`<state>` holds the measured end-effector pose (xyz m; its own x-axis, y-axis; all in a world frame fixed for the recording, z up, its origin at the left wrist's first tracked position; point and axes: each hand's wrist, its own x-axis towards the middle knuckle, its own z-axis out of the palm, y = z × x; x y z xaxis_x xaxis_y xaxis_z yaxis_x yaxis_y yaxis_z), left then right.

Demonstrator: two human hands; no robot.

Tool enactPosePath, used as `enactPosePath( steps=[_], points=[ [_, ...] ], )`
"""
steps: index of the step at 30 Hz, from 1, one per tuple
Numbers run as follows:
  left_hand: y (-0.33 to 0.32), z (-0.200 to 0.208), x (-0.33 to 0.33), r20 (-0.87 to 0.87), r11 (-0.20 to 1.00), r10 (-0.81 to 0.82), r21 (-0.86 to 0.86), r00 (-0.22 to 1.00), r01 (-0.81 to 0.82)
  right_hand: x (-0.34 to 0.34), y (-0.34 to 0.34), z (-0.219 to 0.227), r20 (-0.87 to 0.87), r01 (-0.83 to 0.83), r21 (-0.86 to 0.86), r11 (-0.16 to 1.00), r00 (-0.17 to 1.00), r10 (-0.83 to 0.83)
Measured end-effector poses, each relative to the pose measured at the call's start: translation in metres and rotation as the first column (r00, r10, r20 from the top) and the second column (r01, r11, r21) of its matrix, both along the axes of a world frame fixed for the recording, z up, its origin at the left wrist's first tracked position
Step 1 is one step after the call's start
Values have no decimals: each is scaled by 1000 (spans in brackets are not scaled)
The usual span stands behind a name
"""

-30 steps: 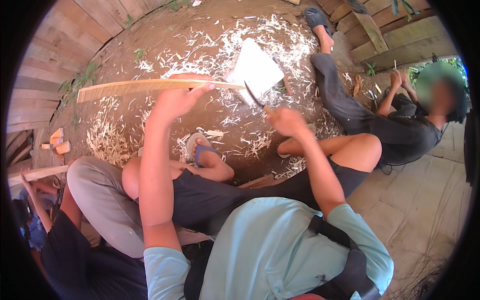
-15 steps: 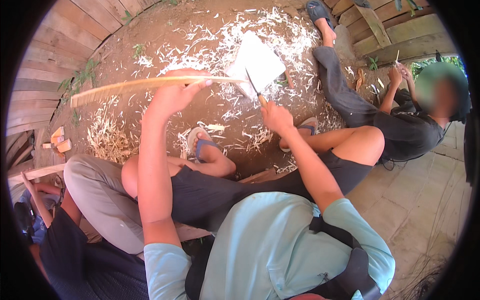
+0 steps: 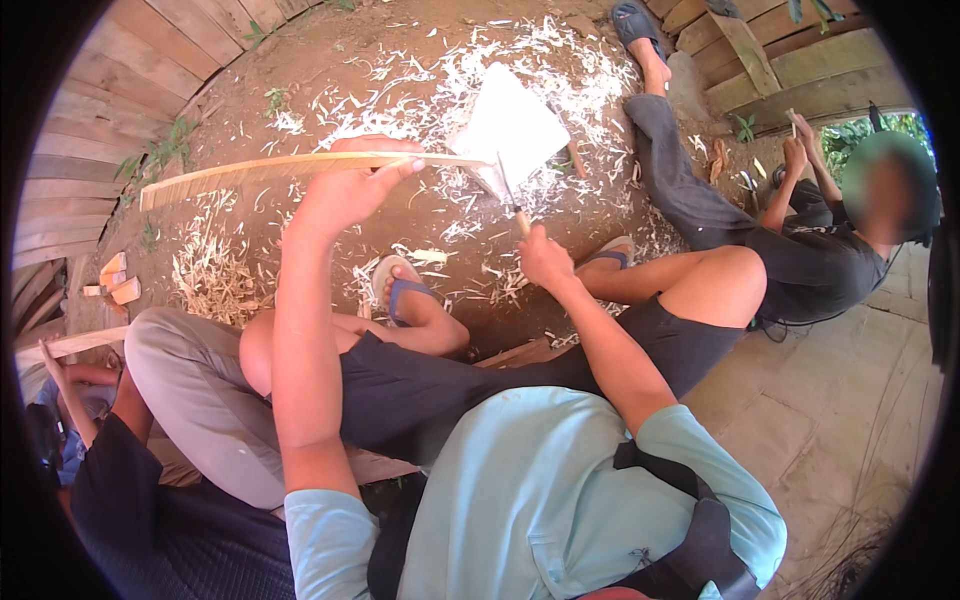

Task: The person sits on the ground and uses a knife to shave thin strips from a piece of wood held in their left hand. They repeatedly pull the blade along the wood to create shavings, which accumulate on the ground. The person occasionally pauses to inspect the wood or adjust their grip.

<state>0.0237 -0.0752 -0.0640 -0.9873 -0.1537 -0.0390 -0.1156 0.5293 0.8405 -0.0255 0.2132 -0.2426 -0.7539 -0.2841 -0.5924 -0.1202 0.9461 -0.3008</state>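
My left hand [image 3: 352, 190] is closed around a long, thin, pale wooden strip [image 3: 245, 172], which runs from the far left to above the white sheet. In my right hand [image 3: 547, 258] is a knife [image 3: 521, 222] with a light handle and a narrow blade. The blade's tip end is beside the right end of the strip; whether they touch I cannot tell. Beyond both hands a white sheet or sack [image 3: 515, 120] lies on the ground, and the strip's end overlaps its near edge.
Pale shavings [image 3: 400, 85] litter the brown dirt, with a heap [image 3: 220, 270] at left beside small wood blocks [image 3: 122, 280]. A plank wall [image 3: 75, 180] bounds the left. One person [image 3: 810, 260] sits at right holding a thin piece; others sit at lower left.
My right hand has drawn slightly back toward me and left, and the knife has turned more upright. The left hand and strip stay almost in place. The person at right has shifted their hands.
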Motion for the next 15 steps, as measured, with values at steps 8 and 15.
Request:
enactPosePath(
  steps=[8, 15],
  points=[
    [-1, -4, 7, 0, 1000, 13, 7, 1000, -13, -24, -12, 36, -194, -67, -86, 994, 980, 49],
    [8, -9, -2, -14, 999, -22, 45, 1000, 22, -20, -13, 34, -254, -97, -82, 992, 965, 73]
  ],
)
